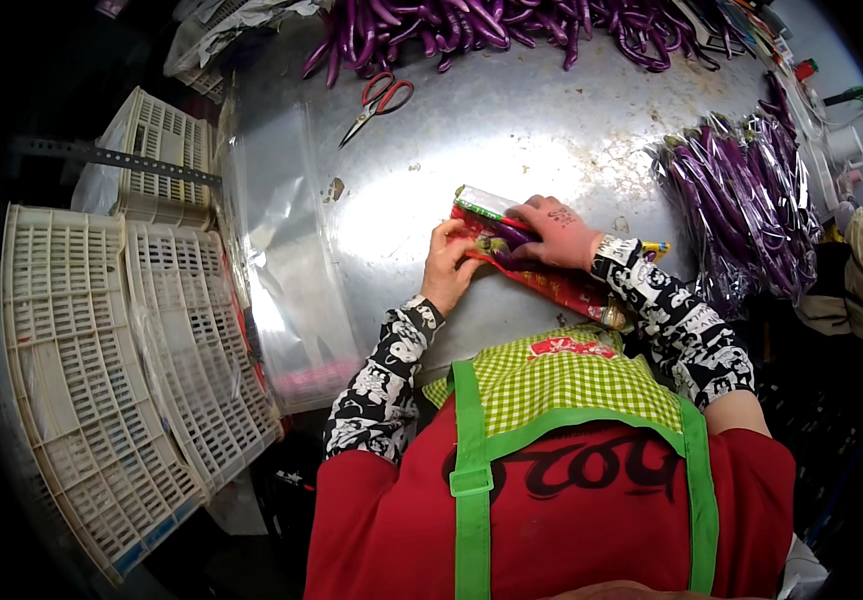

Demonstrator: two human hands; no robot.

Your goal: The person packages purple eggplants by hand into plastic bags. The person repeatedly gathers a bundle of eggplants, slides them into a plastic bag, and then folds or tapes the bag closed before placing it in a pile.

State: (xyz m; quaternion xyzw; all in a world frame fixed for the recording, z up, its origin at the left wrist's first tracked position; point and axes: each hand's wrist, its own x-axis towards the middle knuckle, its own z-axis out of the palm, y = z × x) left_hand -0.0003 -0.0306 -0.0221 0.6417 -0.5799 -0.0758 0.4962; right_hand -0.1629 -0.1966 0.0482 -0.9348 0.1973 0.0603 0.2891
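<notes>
Near the middle of the metal table a red printed plastic wrapper (544, 281) lies under a few slim purple eggplants (508, 234), their green stem ends pointing left. My bare left hand (448, 262) pinches the wrapper's left edge beside those stem ends. A pink glove covers my right hand (555, 231), which grips the eggplants from above and hides much of them. Along the far side of the bundle runs a white and green printed strip (485, 201). Whether it belongs to the same wrapper, I cannot tell.
Red-handled scissors (377, 105) lie beyond my hands. Loose eggplants (469, 26) are heaped at the far edge. Eggplants in clear bags (739, 202) are stacked at right. Clear plastic bags (281, 247) lie along the left edge, beside white plastic crates (86, 360).
</notes>
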